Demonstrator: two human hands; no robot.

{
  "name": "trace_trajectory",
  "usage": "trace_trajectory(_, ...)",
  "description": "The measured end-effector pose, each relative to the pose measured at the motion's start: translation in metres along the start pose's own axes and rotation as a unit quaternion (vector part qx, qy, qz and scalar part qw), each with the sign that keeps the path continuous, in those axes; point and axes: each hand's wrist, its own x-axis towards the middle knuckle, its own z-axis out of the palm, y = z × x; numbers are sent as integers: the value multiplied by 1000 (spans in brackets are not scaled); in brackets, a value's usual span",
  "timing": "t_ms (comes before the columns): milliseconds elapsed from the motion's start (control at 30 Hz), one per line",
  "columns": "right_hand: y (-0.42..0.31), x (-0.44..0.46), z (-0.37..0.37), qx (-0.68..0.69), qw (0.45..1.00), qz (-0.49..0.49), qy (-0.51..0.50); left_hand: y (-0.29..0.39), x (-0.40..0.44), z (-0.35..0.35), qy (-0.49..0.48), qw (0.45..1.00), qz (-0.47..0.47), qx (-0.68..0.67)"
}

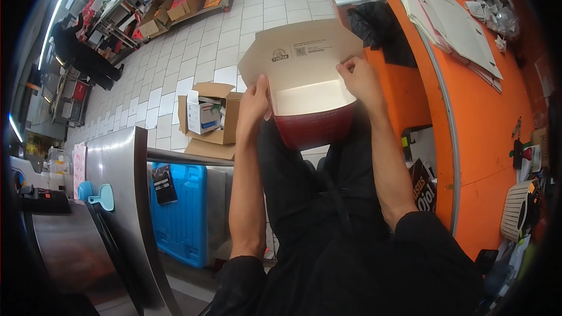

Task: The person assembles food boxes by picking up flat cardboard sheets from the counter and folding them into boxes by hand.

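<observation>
A paperboard food box (pixel 316 126) is held over my lap, dark red outside and cream inside. Its wide lid flap stands up at the far side, with small printing and a square code on it. My left hand (pixel 255 100) is closed on the box's left edge. At the right edge, my right hand (pixel 359 81) pinches the board near where the flap meets the side wall. The inside of the box is bare as far as I can see.
An open carton (pixel 228 120) with packets stands on the tiled floor. To the right runs an orange counter (pixel 486 164) bearing flat cardboard sheets (pixel 451 29). At left are a steel counter (pixel 117 158) and a blue bin (pixel 182 216). Another person (pixel 82 50) stands by far shelves.
</observation>
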Motion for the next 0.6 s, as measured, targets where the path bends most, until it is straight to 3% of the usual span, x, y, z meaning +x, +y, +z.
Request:
trace_trajectory(67,4,-5,-5,3,998,36,-42,5,-7,2,-10,1000,-24,6)
trace_trajectory(133,23,-2,1,19,993,49,-107,4,-11,6,-2,985,36,170)
trace_trajectory(267,5,-15,-18,33,985,56,-161,15,-22,8,-19,967,53,249)
trace_trajectory(333,8,-28,-24,110,987,1,-116,1,-25,7,62,944,241,214)
trace_trajectory(367,5,-38,-34,110,987,1,-116,6,-34,3,62,945,241,214)
trace_trajectory(433,-3,-52,-58,134,966,-88,-201,22,-56,-8,-73,866,398,294)
trace_trajectory(467,6,-52,-56,133,966,-88,-203,18,-59,-12,-72,866,397,294)
trace_trajectory(533,25,-53,-47,48,964,-212,-151,6,-60,-18,-140,770,424,456)
trace_trajectory(600,24,-50,-47,54,963,-200,-173,-4,-58,-17,-132,770,431,452)
